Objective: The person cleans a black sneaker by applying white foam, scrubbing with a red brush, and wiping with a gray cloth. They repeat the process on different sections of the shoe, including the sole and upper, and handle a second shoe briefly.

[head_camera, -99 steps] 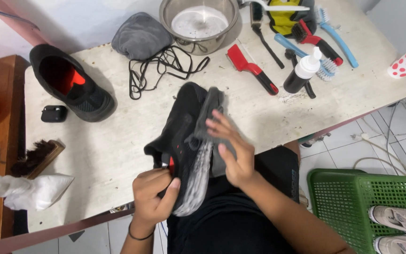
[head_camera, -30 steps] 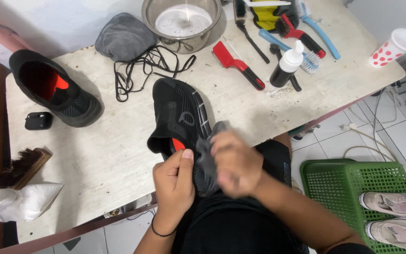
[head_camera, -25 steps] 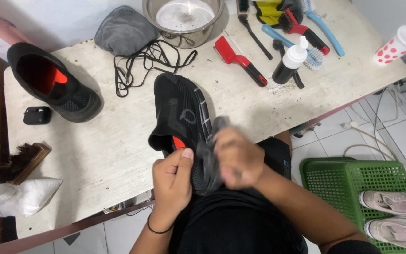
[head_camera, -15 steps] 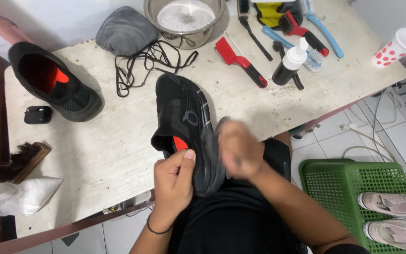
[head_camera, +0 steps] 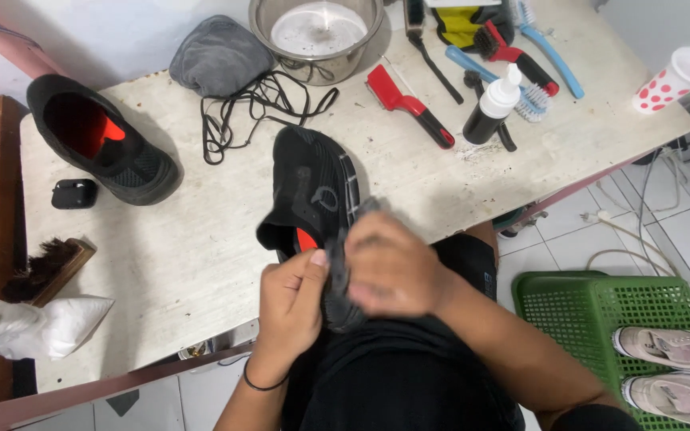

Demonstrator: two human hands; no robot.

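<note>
Left hand [head_camera: 293, 299] is clamped round the heel end of a black shoe [head_camera: 311, 187] w/ an orange lining, thumb up beside the opening; the shoe's toe rests on the bench [head_camera: 169, 263] while the heel sits off the near edge, over the person's lap. Right hand [head_camera: 393, 267] is closed on a dark grey cloth [head_camera: 343, 275] and presses it vs. the shoe's sole side, just beside the left hand; it looks blurred. On the bench, far left, the 2nd black shoe [head_camera: 101, 144] lies w/ its orange inside showing, a small black case [head_camera: 73, 193] near it. Behind the held shoe: loose black laces [head_camera: 257, 104], a folded grey cloth [head_camera: 219, 60] and a steel bowl [head_camera: 318, 36] of whitish liquid. To the right of the bowl are several brushes, incl. a red-handled brush [head_camera: 409, 108], plus a black bottle w/ white pump top [head_camera: 490, 108] and a white cup w/ red dots [head_camera: 676, 78] at the corner. Wooden brush [head_camera: 49, 270] and a white bag [head_camera: 41, 327] sit at the left edge. On the floor, right, a green basket [head_camera: 600, 311] holds pale sneakers [head_camera: 672, 351].
</note>
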